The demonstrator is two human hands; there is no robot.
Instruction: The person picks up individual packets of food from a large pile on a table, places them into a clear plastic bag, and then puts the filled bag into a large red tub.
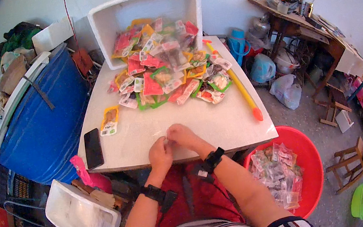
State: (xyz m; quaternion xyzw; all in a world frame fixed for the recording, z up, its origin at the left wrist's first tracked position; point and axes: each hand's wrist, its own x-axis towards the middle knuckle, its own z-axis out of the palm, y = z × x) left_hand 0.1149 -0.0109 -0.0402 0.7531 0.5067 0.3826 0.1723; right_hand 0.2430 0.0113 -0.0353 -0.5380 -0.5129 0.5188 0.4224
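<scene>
Over the front edge of the white table [143,141], my left hand [160,156] and my right hand [183,137] meet with fingers closed. Whatever they pinch, if anything, is too small or hidden to make out. Beyond them lies a heap of small sealed food packets [164,78] in red, yellow, green and clear wrapping. It spills out of a white foam box [102,35] tipped on its side with its opening toward me. One yellow-and-white packet [109,121] lies apart at the left, close to a black phone [93,149].
A yellow tube with orange ends [240,86] lies along the table's right side. Right of my legs, a red basin [312,173] holds many clear packets. At left stand a big blue tub [45,125] and a white foam container [76,215]. Wooden stools [350,158] stand at right.
</scene>
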